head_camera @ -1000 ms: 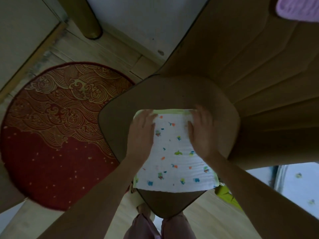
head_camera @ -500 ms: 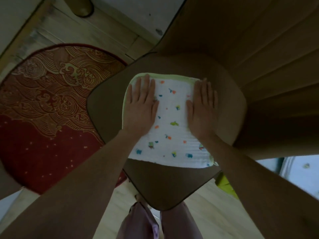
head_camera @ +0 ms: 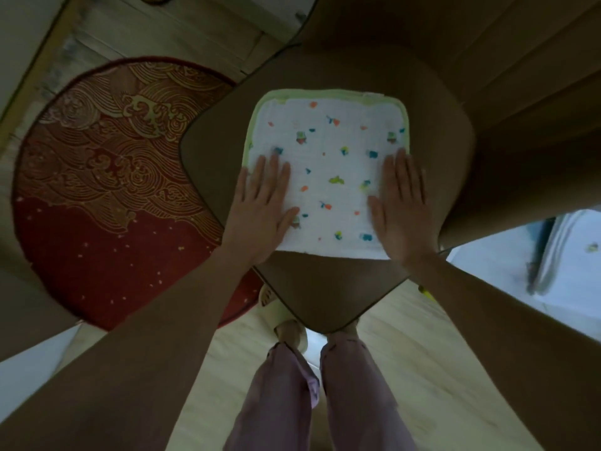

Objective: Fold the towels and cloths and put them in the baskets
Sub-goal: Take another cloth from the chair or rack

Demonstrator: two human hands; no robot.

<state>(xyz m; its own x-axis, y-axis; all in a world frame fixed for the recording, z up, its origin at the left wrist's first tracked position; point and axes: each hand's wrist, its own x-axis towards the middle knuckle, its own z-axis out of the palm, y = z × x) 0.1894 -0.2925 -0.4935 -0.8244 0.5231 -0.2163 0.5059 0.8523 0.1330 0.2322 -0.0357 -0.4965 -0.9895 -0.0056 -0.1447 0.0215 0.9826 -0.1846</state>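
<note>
A folded white cloth with small coloured prints and a green border lies flat on the brown seat of a chair. My left hand presses flat on the cloth's near left edge, fingers straight. My right hand presses flat on its near right edge, fingers straight too. No basket shows in this view.
A round red rug with a gold wave pattern lies on the wooden floor to the left. The chair's brown backrest rises at the right. A pale surface sits at the right edge. My legs stand below the seat's front corner.
Both hands have slid from the cloth's far part toward its near edge, staying flat on it. The view has tilted down, so the cloth's far green border shows fully.
</note>
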